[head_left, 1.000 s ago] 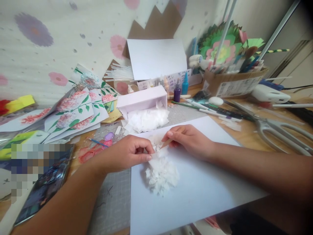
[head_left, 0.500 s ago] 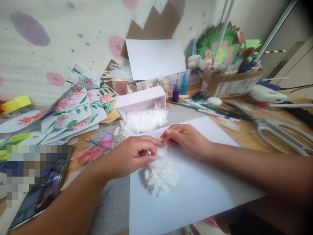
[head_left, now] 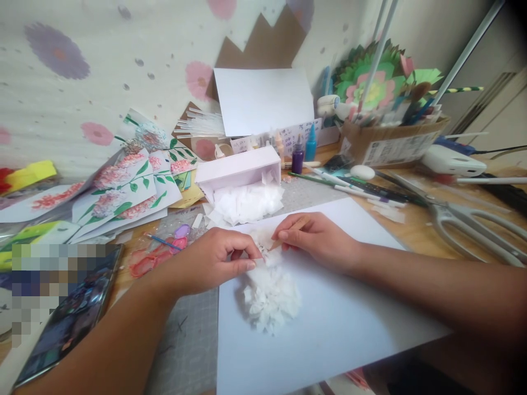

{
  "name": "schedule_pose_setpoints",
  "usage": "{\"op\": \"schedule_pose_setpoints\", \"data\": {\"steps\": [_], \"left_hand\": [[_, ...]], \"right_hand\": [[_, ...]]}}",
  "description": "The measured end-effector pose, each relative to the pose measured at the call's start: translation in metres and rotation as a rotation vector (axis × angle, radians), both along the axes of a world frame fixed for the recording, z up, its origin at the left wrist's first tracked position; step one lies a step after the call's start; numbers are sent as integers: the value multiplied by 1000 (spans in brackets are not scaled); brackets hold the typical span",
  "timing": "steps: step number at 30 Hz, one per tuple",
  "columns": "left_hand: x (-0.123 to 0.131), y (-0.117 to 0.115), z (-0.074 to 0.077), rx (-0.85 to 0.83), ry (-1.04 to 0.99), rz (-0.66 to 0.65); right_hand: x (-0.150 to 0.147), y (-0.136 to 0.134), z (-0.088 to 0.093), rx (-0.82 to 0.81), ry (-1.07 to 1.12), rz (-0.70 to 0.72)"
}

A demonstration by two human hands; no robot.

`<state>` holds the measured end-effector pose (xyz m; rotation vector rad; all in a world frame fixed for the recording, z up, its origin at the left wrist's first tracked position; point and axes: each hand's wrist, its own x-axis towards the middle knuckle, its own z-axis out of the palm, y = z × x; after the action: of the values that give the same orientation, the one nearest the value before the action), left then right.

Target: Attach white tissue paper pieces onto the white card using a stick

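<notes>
A white sheet of paper (head_left: pixel 337 323) lies in front of me with a fluffy cluster of small white tissue pieces (head_left: pixel 272 293) on it. My left hand (head_left: pixel 214 260) pinches a small white tissue piece at the top edge of the cluster. My right hand (head_left: pixel 317 238) holds a thin wooden stick (head_left: pixel 284 235) whose tip points at that same piece. Both hands meet just above the cluster.
A pale open box (head_left: pixel 239 170) spilling white tissue squares (head_left: pixel 247 200) sits behind the sheet. Flower-painted cards (head_left: pixel 123 186) pile at the left, a phone (head_left: pixel 69 318) at lower left. Large scissors (head_left: pixel 473 225), pens, small paint bottles (head_left: pixel 297 156) and a cardboard box of supplies (head_left: pixel 395 140) crowd the right.
My hands shifted slightly over the cluster; the left fingers closed back into a pinch on the tissue piece and the stick tip stayed against it.
</notes>
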<state>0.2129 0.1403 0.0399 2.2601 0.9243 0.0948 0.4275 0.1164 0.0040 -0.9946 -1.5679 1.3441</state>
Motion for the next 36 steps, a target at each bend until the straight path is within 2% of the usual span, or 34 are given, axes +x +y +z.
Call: {"op": "schedule_pose_setpoints", "data": {"steps": [8,14,20,27,29,32,34,36], "left_hand": [[-1,0,0,-20,-59,49],[5,-6,-3,-21,-159,156],[19,-9,-15,107,-123,260],[24,-10,-20,137,-151,356],[26,-10,-21,147,-138,365],[27,-10,-24,177,-125,369],[28,-10,-24,202,-115,365],[29,-10,-24,230,-101,360]], "right_hand": [[-3,2,2,-59,-98,-132],[-3,3,1,-18,-134,-137],[-3,3,1,8,-129,-121],[-3,4,-1,3,-130,-122],[-2,2,0,33,-90,-132],[0,-5,3,162,-11,-157],[0,-10,5,240,1,-143],[-1,-13,5,250,-26,-110]]}}
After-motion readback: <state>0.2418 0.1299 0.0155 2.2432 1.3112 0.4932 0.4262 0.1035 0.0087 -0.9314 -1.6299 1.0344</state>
